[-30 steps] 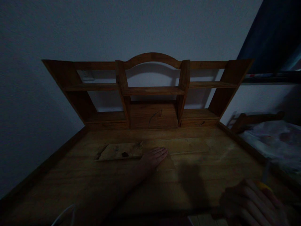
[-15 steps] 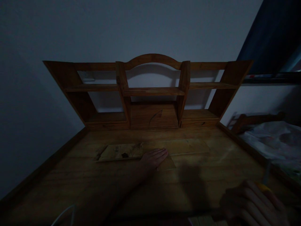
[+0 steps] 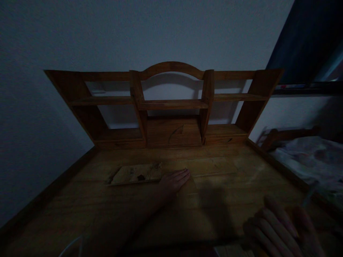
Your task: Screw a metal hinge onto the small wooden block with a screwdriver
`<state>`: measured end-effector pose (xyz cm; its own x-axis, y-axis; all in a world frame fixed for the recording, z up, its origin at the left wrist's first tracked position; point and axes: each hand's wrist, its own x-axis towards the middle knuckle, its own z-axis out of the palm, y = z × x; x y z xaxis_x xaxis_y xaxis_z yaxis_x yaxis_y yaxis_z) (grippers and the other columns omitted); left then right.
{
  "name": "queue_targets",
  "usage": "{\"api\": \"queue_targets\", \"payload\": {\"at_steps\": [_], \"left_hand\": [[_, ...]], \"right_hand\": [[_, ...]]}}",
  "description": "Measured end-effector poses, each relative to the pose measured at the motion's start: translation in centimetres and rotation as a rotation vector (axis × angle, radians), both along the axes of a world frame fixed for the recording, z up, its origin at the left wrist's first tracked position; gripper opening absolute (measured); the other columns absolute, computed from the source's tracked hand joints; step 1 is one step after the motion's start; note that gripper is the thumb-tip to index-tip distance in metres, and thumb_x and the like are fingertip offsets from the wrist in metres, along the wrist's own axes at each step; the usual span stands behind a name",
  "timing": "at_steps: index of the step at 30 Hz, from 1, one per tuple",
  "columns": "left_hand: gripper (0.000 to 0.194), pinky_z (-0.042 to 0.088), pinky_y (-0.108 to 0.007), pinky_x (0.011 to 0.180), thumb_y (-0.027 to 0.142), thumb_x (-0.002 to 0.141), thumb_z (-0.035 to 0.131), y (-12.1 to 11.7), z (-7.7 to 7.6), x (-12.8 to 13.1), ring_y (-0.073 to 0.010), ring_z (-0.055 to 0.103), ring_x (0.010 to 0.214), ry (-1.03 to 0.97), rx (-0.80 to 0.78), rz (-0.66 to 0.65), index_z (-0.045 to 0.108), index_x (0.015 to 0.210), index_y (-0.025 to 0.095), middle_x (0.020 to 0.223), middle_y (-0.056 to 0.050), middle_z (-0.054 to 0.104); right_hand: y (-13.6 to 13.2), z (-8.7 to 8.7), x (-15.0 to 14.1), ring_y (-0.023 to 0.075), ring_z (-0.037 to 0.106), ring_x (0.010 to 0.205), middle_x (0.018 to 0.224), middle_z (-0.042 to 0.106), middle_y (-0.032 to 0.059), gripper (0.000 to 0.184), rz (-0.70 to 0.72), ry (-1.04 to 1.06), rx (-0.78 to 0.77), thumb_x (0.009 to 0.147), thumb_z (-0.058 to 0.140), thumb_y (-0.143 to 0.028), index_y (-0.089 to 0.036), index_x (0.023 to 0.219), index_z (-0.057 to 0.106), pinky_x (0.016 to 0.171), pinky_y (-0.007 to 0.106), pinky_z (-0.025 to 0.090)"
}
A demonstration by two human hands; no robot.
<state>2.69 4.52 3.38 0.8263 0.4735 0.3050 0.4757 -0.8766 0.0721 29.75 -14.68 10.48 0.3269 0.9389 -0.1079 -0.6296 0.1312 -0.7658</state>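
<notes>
My left hand lies flat on a thin wooden piece, fingers stretched and pointing right. To its left is a rough wooden board with a dark knot and a jagged, darkened left end. Beyond the fingertips, on the right, a smoother pale board lies on the desk top. Near the front right edge, my right hand is closed around a yellow-handled tool with a slim grey shaft pointing up and right. Dimness and blur hide the tool's exact kind.
A wooden shelf unit stands along the back of the desk against the wall. Raised wooden rims border the desk's sides. A white cord shows at the lower left. At the right are a bed with rumpled bedding and a dark window.
My right hand has turned, bringing its thumb side more into view and tilting the tool's shaft further right. My left hand stays on the wooden piece. The view has shifted slightly.
</notes>
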Motion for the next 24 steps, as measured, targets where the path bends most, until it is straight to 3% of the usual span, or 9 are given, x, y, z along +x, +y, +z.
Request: {"api": "queue_targets", "payload": {"at_steps": [1,3,6,10,13,19,24], "left_hand": [[0.055,0.042,-0.038,0.114,0.018,0.096,0.039,0.0,-0.1,0.0,-0.0209,0.041,0.143,-0.005,0.004,0.002,0.039,0.151,0.016,0.157,-0.008,0.039],[0.055,0.040,-0.036,0.115,0.018,0.097,0.038,0.1,-0.3,0.0,-0.0198,0.039,0.144,-0.004,0.008,0.000,0.038,0.152,0.017,0.157,-0.007,0.038],[0.055,0.042,-0.034,0.114,0.017,0.097,0.038,0.3,-0.9,0.0,-0.0191,0.041,0.143,-0.001,0.020,0.021,0.038,0.152,0.018,0.157,-0.006,0.038],[0.055,0.044,-0.036,0.112,0.015,0.096,0.036,0.8,-1.7,0.1,-0.0194,0.043,0.141,-0.029,0.077,0.005,0.041,0.150,0.016,0.155,-0.008,0.042],[0.055,0.045,-0.038,0.111,0.017,0.096,0.038,1.1,-1.9,0.1,-0.0206,0.043,0.141,-0.037,0.100,-0.045,0.039,0.151,0.014,0.154,-0.010,0.042],[0.057,0.045,-0.038,0.112,0.016,0.095,0.039,0.8,-1.5,-0.1,-0.0207,0.045,0.140,-0.024,0.065,0.000,0.037,0.152,0.018,0.155,-0.008,0.041],[0.057,0.045,-0.037,0.111,0.020,0.096,0.041,0.7,-1.4,-0.1,-0.0208,0.046,0.139,-0.029,0.056,-0.010,0.036,0.153,0.019,0.155,-0.008,0.041]], "right_hand": [[0.5,0.4,-0.9,0.0079,0.033,0.027,0.036,0.038,-0.0066,0.035,-0.008,0.075,0.078,0.083,0.064,-0.052,-0.025,0.063,0.055,0.037,0.025,0.040],[2.0,0.6,-2.6,0.0084,0.036,0.033,0.044,0.042,-0.0055,0.028,-0.022,0.097,0.158,0.088,0.058,-0.046,-0.024,0.071,0.056,0.035,0.023,0.034],[4.5,-0.2,-4.1,0.0083,0.041,0.042,0.050,0.044,-0.0054,0.025,-0.106,-0.040,0.127,0.083,0.068,-0.037,-0.022,0.071,0.051,0.041,0.022,0.035],[6.6,-1.9,-4.3,0.0055,0.034,0.038,0.049,0.040,-0.0088,0.032,-0.142,-0.122,0.020,0.079,0.075,-0.040,-0.021,0.073,0.050,0.038,0.019,0.026],[6.8,-2.5,-4.3,0.0052,0.033,0.039,0.050,0.039,-0.0091,0.033,-0.160,-0.162,-0.007,0.080,0.074,-0.041,-0.021,0.073,0.047,0.038,0.017,0.026],[6.7,-3.0,-4.7,0.0056,0.029,0.039,0.049,0.033,-0.0102,0.034,-0.220,-0.280,-0.073,0.084,0.069,-0.044,-0.021,0.072,0.046,0.037,0.017,0.024],[6.6,-3.0,-4.5,0.0078,0.036,0.047,0.053,0.037,-0.0070,0.042,-0.298,-0.555,-0.185,0.083,0.068,-0.050,-0.020,0.065,0.044,0.043,0.019,0.031]]}}
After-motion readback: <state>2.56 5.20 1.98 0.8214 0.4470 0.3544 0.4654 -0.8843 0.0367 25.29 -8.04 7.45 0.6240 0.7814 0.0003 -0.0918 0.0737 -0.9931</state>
